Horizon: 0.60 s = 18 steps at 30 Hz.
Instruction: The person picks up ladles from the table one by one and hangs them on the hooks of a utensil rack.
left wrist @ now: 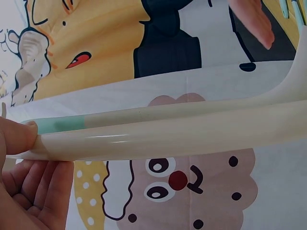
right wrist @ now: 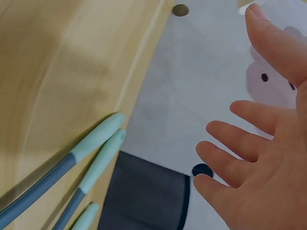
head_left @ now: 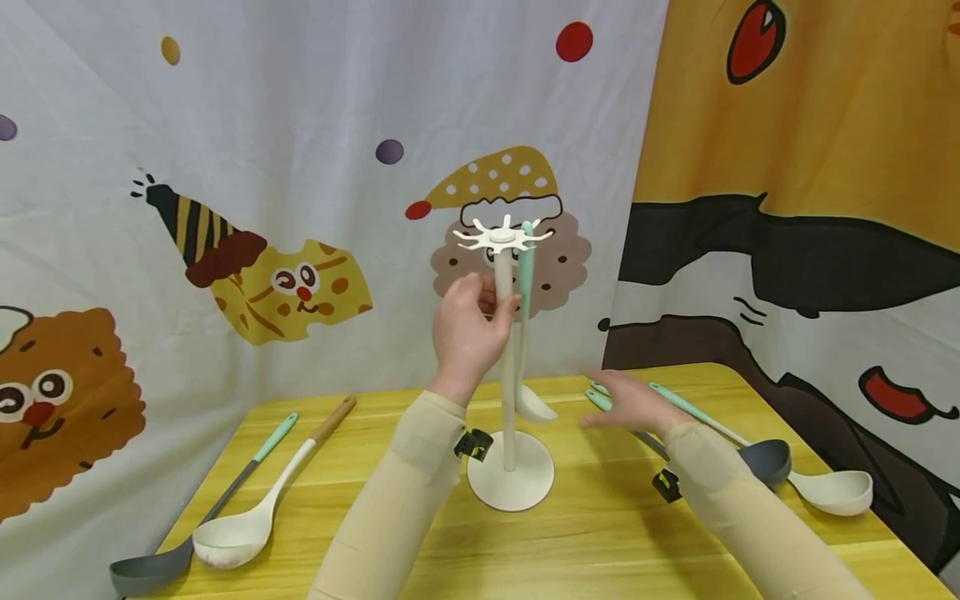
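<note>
A white utensil stand with a round base and a ring of hooks stands mid-table. My left hand grips its post high up, just under the hooks; in the left wrist view, the thumb lies on one side of the post and the fingers on the other. From a hook on the right hangs a white ladle with a mint-ended handle, close beside the post. My right hand is over the table's right side, fingers spread, holding nothing. In the right wrist view, mint handles lie beyond its fingers.
On the right lie a dark grey ladle and a white ladle, partly behind my right arm. Another dark grey ladle and a white ladle with a wooden handle lie on the left. A printed curtain hangs behind the table.
</note>
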Available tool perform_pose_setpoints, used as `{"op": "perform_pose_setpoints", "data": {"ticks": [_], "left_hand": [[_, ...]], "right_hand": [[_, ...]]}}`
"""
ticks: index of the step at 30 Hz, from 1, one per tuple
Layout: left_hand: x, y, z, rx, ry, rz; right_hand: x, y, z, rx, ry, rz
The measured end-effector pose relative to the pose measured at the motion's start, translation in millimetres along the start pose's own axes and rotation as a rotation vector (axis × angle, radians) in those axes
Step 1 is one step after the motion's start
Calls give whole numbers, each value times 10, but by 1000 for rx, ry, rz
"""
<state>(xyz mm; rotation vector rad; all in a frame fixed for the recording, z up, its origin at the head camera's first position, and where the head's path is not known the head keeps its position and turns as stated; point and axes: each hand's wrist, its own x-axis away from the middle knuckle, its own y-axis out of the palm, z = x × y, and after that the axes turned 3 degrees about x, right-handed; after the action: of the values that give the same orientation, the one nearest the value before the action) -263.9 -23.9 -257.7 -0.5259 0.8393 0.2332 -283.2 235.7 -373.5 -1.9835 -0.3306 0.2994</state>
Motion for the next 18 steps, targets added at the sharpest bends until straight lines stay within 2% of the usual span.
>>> {"op": "perform_pose_setpoints", "data": {"ticks": [5,18], "left_hand": [[0,6,-4,-6,8,3],[-10,7,3,-9,-7,-8]], "right_hand": [[2,56,112,-3,26,-14],[64,123,285,69,49,-42]]}}
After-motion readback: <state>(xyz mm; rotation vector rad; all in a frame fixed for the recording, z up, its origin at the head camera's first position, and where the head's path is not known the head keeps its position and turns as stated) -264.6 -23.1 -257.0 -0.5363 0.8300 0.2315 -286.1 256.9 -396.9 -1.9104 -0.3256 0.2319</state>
